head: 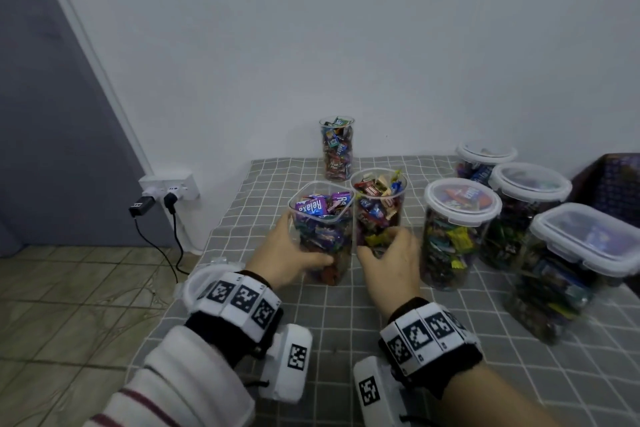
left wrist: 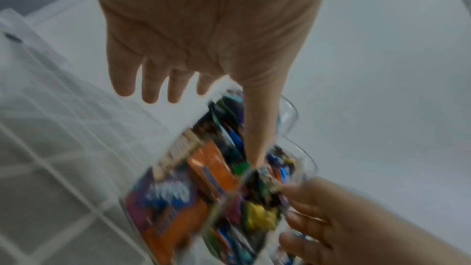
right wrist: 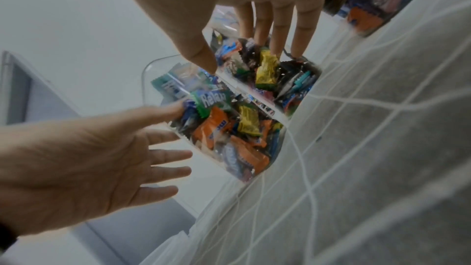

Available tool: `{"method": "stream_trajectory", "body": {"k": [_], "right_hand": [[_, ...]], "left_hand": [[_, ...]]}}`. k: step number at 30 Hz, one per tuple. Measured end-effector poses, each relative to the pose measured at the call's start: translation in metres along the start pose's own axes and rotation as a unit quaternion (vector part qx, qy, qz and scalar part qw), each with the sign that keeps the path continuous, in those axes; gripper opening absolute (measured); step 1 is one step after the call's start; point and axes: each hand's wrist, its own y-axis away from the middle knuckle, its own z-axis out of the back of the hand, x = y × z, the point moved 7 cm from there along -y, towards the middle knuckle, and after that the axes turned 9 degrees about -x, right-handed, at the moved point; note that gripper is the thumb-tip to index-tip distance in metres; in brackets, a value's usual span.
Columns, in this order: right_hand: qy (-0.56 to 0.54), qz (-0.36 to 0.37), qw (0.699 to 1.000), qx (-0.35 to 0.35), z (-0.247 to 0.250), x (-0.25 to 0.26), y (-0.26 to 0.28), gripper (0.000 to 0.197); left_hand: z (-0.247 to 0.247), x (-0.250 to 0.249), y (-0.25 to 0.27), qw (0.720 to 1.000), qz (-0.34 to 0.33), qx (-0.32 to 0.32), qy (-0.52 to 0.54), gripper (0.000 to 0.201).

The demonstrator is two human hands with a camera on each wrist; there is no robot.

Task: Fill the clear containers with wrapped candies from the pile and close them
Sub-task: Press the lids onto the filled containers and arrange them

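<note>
A square clear container (head: 323, 232) full of wrapped candies stands lidless on the grid-patterned surface (head: 346, 340), touching a round open container (head: 379, 208) on its right. The left hand (head: 291, 250) cups the square one, thumb in front, fingers spread behind. The right hand (head: 391, 262) wraps the round one's base. Lidded containers (head: 457, 232) stand further right.

Left forearm, at 7 o'clock in the head view: white padded sleeve (head: 194, 381) with a dark red stripe. Both wrists: black cuffs under white bands (head: 239, 298) printed with black square markers. White camera blocks (head: 289, 362) hang beneath each wrist, one marker apiece. Right forearm bare at 5 o'clock.
</note>
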Motion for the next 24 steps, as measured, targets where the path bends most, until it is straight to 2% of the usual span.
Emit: {"method": "stream_trajectory", "body": {"k": [2, 5, 7, 11, 16, 24], "right_hand": [[-0.017, 0.027, 0.998, 0.047, -0.006, 0.009, 0.006, 0.057], [-0.038, 0.075, 0.992, 0.098, -0.017, 0.025, 0.013, 0.068], [-0.044, 0.092, 0.987, 0.125, -0.027, 0.031, 0.016, 0.074], [-0.055, 0.077, 0.987, 0.126, -0.040, 0.032, 0.013, 0.096], [-0.033, 0.063, 0.993, 0.099, -0.050, 0.033, 0.009, 0.097], [0.037, 0.080, 0.992, 0.092, -0.049, 0.038, 0.000, 0.092]], "left_hand": [[0.019, 0.013, -0.003, 0.996, 0.020, 0.023, -0.080, 0.103], [0.055, 0.046, -0.009, 0.973, 0.054, 0.030, -0.222, 0.099], [0.073, 0.067, -0.008, 0.955, 0.087, 0.040, -0.281, 0.100], [0.077, 0.089, 0.004, 0.922, 0.099, 0.095, -0.362, 0.095], [0.069, 0.096, 0.010, 0.911, 0.081, 0.103, -0.391, 0.111], [0.050, 0.068, 0.018, 0.908, 0.020, 0.081, -0.411, 0.103]]}}
